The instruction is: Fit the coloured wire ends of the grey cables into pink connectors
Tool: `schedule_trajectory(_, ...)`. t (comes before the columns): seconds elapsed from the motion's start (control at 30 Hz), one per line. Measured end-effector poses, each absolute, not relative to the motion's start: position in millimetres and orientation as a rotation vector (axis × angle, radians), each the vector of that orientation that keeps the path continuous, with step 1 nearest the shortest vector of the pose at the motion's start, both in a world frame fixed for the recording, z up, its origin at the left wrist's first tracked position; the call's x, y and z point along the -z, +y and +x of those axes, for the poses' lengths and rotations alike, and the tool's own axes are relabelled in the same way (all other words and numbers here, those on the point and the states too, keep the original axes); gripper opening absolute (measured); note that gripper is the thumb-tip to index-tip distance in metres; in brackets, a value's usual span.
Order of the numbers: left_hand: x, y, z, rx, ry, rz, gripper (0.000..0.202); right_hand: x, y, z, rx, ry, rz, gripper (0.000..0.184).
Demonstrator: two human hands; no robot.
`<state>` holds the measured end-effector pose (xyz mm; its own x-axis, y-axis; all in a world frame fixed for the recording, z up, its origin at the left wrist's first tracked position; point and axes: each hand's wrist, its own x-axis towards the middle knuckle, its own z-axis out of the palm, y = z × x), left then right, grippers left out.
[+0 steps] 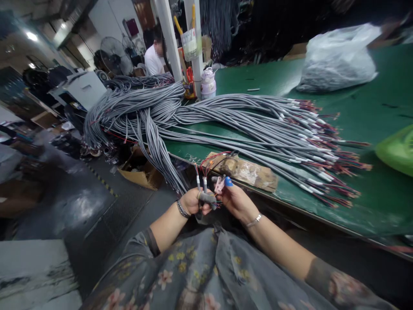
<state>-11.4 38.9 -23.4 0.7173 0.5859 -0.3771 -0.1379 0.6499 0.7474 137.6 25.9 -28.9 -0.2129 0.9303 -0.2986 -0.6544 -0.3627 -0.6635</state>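
My left hand [192, 202] is closed around grey cables [205, 185], low in front of my body. Two cable ends stick up from the fist, with white sleeves and thin red and other coloured wires at their tips. Beside it, my right hand [235, 201] pinches a small pale pink piece [219, 185] that looks like a plastic clip or connector. A blue covering [228, 181] wraps one fingertip of that hand. Just beyond both hands, a worn wooden block [248, 171] lies at the bench edge, with loose red wires at its left end.
A large bundle of grey cables [226, 114] spreads over the green bench [322, 215], stripped ends to the right. A white plastic bag [338, 60] and a green bag [398, 148] sit farther right. A cardboard box [142, 172] stands on the floor. A person [154, 60] is at the back.
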Motion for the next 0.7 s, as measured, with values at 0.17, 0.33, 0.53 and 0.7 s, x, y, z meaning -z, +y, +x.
schedule_trajectory(0.17, 26.2, 40.4, -10.1, -0.423, 0.692, 0.759, 0.032, 32.2, 26.5, 137.1, -1.802, -0.501, -0.762, 0.034)
schedule_trajectory(0.33, 18.4, 33.7, -9.9, -0.443, 0.758, 0.787, 0.030, 32.8, 23.1, 141.0, -1.917, -0.490, -0.718, 0.038)
schedule_trajectory(0.53, 3.7, 6.0, -4.9, -0.586, 0.962, 0.845, 0.038, 27.7, 19.9, 145.8, -1.987, -0.502, -0.709, 0.039)
schedule_trajectory(0.7, -1.1, -4.9, -0.5, -0.757, 1.050, 0.859, 0.041, 26.2, 18.2, 143.9, -1.829, -0.608, -0.782, 0.031)
